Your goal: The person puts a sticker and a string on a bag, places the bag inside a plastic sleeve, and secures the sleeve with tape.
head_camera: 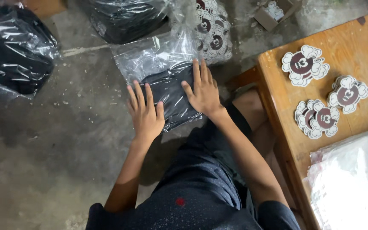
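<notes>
left hand [145,113]: flat, palm down, fingers spread and together-ish, pressing the near-left part of the bagged garment; holds nothing, no pinch.
right hand [203,91]: also flat and open, fingers pointing away from me, pressing the right half; nothing gripped.
bagged garment [170,96]: dark folded cloth inside a clear plastic bag [150,57], lying on the concrete floor [43,140] right in front of my knees; both palms on top of it.
bag mouth: far end of the clear bag sticks out empty past the cloth, looks loose, I cannot tell if sealed.
step, my read: flattening or pressing air out of the pack, cloth already inside.
next move, my read: needs fingers shifted to the loose far flap to fold or close it, one palm kept down so the cloth does not slide.
behind: stack of round cartoon stickers [211,32] in plastic, just past the bag.
far left: big bag of dark cloth [11,51], well apart.
right: wooden table [277,119] with more sticker piles [305,64] and clear plastic sheets [354,179] at its near end.
</notes>
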